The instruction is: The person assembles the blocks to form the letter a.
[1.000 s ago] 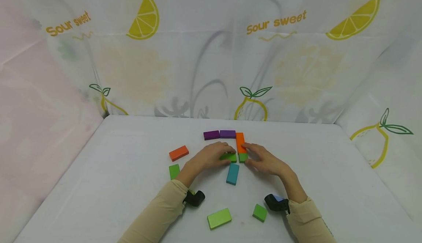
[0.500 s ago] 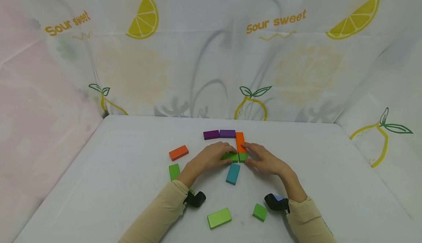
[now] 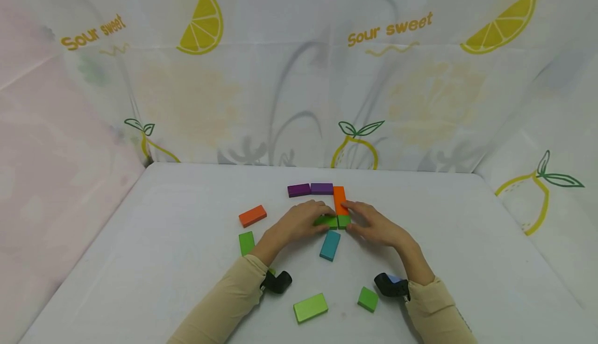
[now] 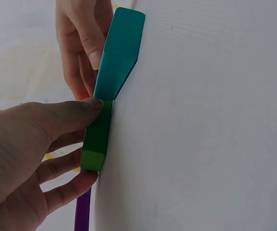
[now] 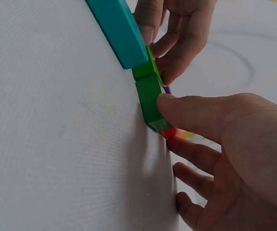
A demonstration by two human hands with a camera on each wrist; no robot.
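Note:
My left hand [image 3: 299, 222] pinches a long green block [image 3: 329, 222] lying flat on the white table, thumb on its near side and fingers along the far side. Against its right end sits a small green block [image 3: 344, 222]. My right hand [image 3: 376, 225] touches that small block with the thumb [image 5: 189, 110], while its index finger rests at the orange block [image 3: 340, 198] behind. The remaining right fingers are spread loosely near the table. Just in front of the long green block, a teal block [image 3: 330, 246] lies at a slant.
A dark purple block [image 3: 299, 190] and a violet block [image 3: 322, 189] form a row left of the orange one's far end. Leftward lie a red-orange block [image 3: 253, 216] and a green block [image 3: 246, 243]. Nearer are a light green block [image 3: 310, 308] and a green cube [image 3: 368, 299].
The long green block has slid slightly right with my left hand, up to the small green block. My right hand has stayed in place.

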